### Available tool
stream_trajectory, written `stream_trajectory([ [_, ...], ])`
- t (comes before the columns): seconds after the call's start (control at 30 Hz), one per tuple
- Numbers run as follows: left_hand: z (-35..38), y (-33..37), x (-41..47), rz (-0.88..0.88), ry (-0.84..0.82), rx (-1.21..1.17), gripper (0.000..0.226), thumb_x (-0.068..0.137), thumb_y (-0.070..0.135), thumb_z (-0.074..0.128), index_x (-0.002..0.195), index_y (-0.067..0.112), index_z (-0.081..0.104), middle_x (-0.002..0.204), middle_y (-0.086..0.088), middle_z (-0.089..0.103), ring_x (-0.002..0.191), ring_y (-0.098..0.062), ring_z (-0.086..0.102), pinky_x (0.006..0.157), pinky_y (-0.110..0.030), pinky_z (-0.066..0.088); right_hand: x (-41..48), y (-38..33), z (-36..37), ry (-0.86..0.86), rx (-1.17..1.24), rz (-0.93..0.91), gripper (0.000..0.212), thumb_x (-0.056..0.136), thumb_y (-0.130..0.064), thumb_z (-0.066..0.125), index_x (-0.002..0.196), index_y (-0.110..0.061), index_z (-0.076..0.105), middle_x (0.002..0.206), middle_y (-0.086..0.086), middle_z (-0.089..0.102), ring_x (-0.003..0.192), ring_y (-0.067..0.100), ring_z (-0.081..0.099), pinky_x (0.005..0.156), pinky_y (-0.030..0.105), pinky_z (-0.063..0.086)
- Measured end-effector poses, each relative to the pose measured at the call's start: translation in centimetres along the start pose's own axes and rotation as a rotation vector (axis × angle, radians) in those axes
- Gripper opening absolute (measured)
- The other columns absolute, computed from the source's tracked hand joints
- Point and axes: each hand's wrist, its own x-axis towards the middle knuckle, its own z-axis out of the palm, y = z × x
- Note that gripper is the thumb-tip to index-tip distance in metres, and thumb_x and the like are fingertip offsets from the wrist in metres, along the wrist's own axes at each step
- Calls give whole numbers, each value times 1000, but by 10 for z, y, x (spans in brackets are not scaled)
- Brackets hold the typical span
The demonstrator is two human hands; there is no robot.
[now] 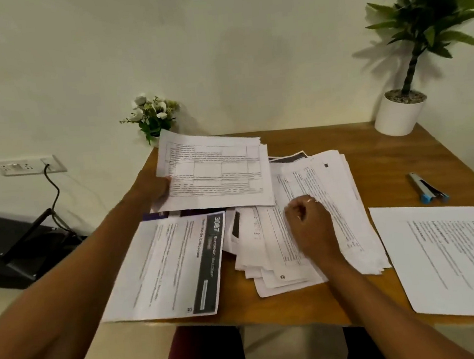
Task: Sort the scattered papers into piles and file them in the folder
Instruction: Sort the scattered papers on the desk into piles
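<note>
The scattered pile [346,212] lies mid-table [378,151]. Just left of and above the pile, the left hand [155,187] grips a lifted stack of forms [215,178], thumb on top. The right hand [309,220] rests on the pile with fingers curled; whether it pinches a sheet I cannot tell. A dark-banded sheet [178,269] lies left of the pile, and markers [426,187] lie to its right.

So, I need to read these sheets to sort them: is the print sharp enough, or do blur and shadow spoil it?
Head view: body text is smeared everywhere; only the 3097 heading on the dark-banded sheet reads. Head view: the left hand looks motion-blurred; the potted plant casts its shadow on the wall.
</note>
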Motion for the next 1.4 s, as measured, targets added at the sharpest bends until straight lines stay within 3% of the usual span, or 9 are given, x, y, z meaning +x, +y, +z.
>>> stream_trajectory([
  [0.13, -16, -14, 48, -66, 32, 155, 39, 102, 7, 55, 139, -2, 54, 127, -18, 61, 108, -34, 58, 86, -34, 44, 1, 8, 2, 8, -42, -12, 9, 97, -23, 62, 90, -27, 65, 82, -13, 65, 80, 4, 63, 68, 17, 54],
  [0.4, -18, -45, 97, -40, 52, 400, 42, 87, 0, 66, 129, -1, 61, 127, -23, 64, 115, -42, 61, 86, -41, 47, 3, 11, 2, -22, -71, 2, 15, 93, -16, 65, 82, -27, 64, 76, -10, 64, 75, 7, 62, 63, 21, 52],
  [0.63, 16, -42, 100, 105, 393, 557, 67, 94, 30, 67, 151, 15, 35, 155, -17, 30, 141, -43, 29, 112, -58, 23, 3, 13, 3, -21, -58, 16, 14, 93, -17, 64, 82, -26, 62, 78, -8, 64, 78, 10, 63, 65, 30, 56],
  [0.73, 51, -8, 58, 231, 320, 450, 66, 96, 42, 64, 150, 14, 38, 159, -15, 26, 144, -41, 28, 115, -57, 26, 3, 14, 4, 31, -78, -8, 8, 91, -24, 63, 84, -28, 62, 86, -9, 63, 85, 11, 61, 75, 38, 58],
  [0.93, 122, 52, -77, 432, -154, 226, 29, 99, 41, 62, 94, 15, 75, 95, -2, 75, 79, -14, 67, 76, -31, 50, 5, 10, 4, 147, -121, 4, 12, 86, -31, 62, 97, -29, 61, 113, -6, 61, 108, 12, 55, 102, 46, 46],
  [1.1, 160, 52, -109, 272, -132, 406, 54, 95, 47, 65, 137, 16, 53, 136, -6, 60, 117, -25, 62, 82, -31, 42, 4, 2, 1, 156, -51, 47, 14, 85, -30, 61, 99, -29, 59, 109, -5, 61, 103, 14, 58, 101, 48, 49],
  [1.23, 167, 50, -110, 169, -91, 258, 67, 89, 35, 76, 143, 13, 43, 143, -13, 52, 124, -31, 57, 95, -38, 52, 3, 0, -1, 146, -66, 66, 17, 89, -24, 69, 100, -30, 58, 112, -4, 62, 103, 15, 58, 103, 43, 49],
  [1.33, 167, 52, -111, 141, -46, 137, 62, 88, 19, 77, 141, 13, 44, 137, -12, 59, 114, -30, 64, 73, -33, 58, 4, -2, -2, 150, -56, 93, 18, 90, -22, 71, 100, -29, 58, 113, -3, 62, 104, 14, 57, 104, 39, 47],
  [1.4, 167, 52, -112, 121, -31, 71, 60, 92, 11, 72, 143, 14, 42, 134, -9, 61, 104, -22, 65, 55, -19, 44, 4, -3, -3, 156, -44, 105, 18, 90, -22, 71, 101, -28, 58, 114, -2, 63, 104, 14, 57, 103, 38, 48],
])
